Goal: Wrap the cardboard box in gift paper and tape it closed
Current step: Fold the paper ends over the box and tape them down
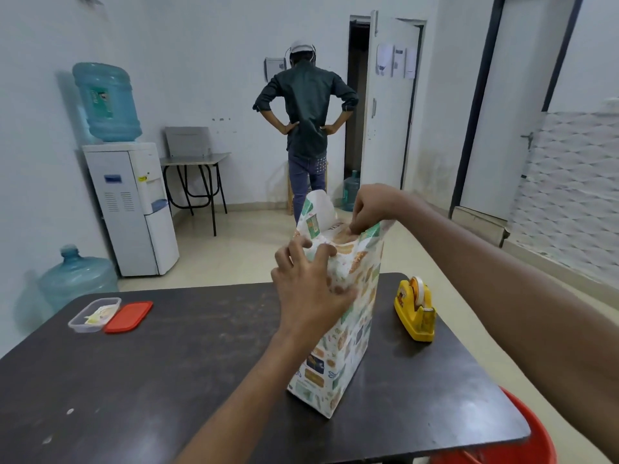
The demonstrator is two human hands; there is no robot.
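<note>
Head view from my remote seat: at far left I see a blue water jug (77, 276) on the floor beside a white dispenser (134, 209), which carries a second jug (107, 102). I cannot read either label. On the dark table (201, 363) a clear plastic tub (93, 314) sits just beside its red lid (129, 316). Right of centre the cardboard box (343, 236) stands upright on the table, sheathed in gift paper (341, 346) printed with green and orange motifs. Its top is open, and the lettering there is too blurred to read. The left hand (311, 289) grips the near top edge of the paper with curled fingers (321, 251). The right hand (371, 209) pinches the far top edge. A yellow tape dispenser (415, 309) stands near the box, apart from it. A red bucket (522, 430) shows below the table's right corner.
</note>
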